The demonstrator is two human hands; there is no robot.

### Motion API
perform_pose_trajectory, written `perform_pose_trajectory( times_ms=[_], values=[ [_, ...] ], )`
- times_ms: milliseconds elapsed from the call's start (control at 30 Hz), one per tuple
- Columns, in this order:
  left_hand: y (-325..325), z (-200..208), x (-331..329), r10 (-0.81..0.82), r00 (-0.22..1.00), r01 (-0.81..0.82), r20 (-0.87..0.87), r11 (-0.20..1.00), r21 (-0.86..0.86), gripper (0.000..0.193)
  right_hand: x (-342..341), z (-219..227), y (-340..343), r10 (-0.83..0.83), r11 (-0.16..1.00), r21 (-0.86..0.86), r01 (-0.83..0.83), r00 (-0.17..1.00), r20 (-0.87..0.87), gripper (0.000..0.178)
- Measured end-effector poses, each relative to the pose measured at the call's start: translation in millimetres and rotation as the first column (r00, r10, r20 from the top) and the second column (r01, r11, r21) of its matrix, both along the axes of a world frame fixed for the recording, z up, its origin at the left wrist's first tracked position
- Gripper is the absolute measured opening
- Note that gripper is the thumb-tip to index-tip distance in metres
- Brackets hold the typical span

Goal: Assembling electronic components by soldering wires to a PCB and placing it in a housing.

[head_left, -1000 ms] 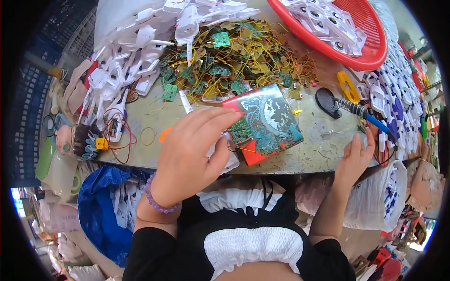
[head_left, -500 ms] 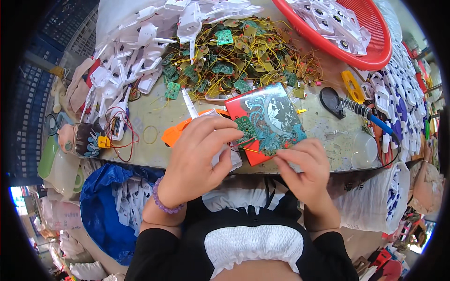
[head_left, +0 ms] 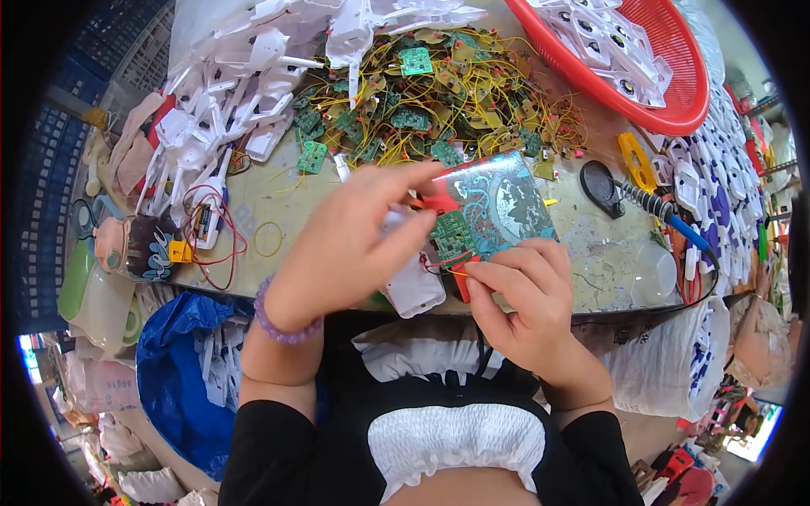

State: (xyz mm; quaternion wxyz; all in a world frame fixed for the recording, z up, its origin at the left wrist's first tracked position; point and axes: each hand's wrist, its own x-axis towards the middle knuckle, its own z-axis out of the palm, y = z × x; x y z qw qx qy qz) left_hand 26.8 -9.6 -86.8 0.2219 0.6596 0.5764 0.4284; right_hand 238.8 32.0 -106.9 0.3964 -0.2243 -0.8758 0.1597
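A green circuit board (head_left: 454, 234) with thin wires stands beside the white plastic housing (head_left: 415, 285) at the table's front edge. My right hand (head_left: 527, 295) is closed in a pinch on a thin yellow wire at the board's lower end. Left of the board, my left hand (head_left: 350, 244) is open, thumb and forefinger apart, and its palm side is partly hidden. Behind the board lies a red box (head_left: 515, 198) with a worn, shiny picture on its top. Part of the white housing is covered by my left hand.
A heap of circuit boards with yellow wires (head_left: 413, 118) fills the table's back, with white plastic housings (head_left: 202, 126) to its left. A red basket (head_left: 690, 105) stands back right. A soldering iron (head_left: 688, 232) rests at the right. A blue bag (head_left: 173, 371) hangs below the left edge.
My left fingers have let go of the circuit board and spread apart, moving up and left. My right hand has shifted slightly left. More of the white housing now shows.
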Motion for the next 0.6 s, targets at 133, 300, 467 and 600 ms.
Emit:
perform_pose_trajectory(
  times_ms=[133, 300, 467, 600],
  values=[
    [13.1, 10.1, 1.4, -0.069, 0.993, 0.048, -0.098, 0.979, -0.196, 0.018, -1.7, -3.5, 0.3, -0.003, 1.000, -0.016, 0.003, 1.000, -0.010, 0.022],
    [12.3, 5.3, 3.3, -0.099, 0.995, 0.093, -0.015, 0.964, -0.251, 0.018, -6.3, -3.7, -2.5, -0.002, 1.000, 0.002, 0.002, 1.000, -0.018, 0.022],
    [10.1, 1.0, -0.3, -0.141, 0.989, 0.130, -0.035, 0.968, -0.215, 0.019, -8.9, -2.1, -4.5, -0.008, 0.992, 0.123, 0.003, 0.999, 0.040, 0.023],
    [8.6, 5.1, 1.4, -0.097, 0.995, 0.101, 0.027, 0.968, -0.229, 0.025, -6.9, 1.9, -8.6, -0.022, 0.983, 0.183, 0.006, 0.996, 0.089, 0.022]
  ],
)
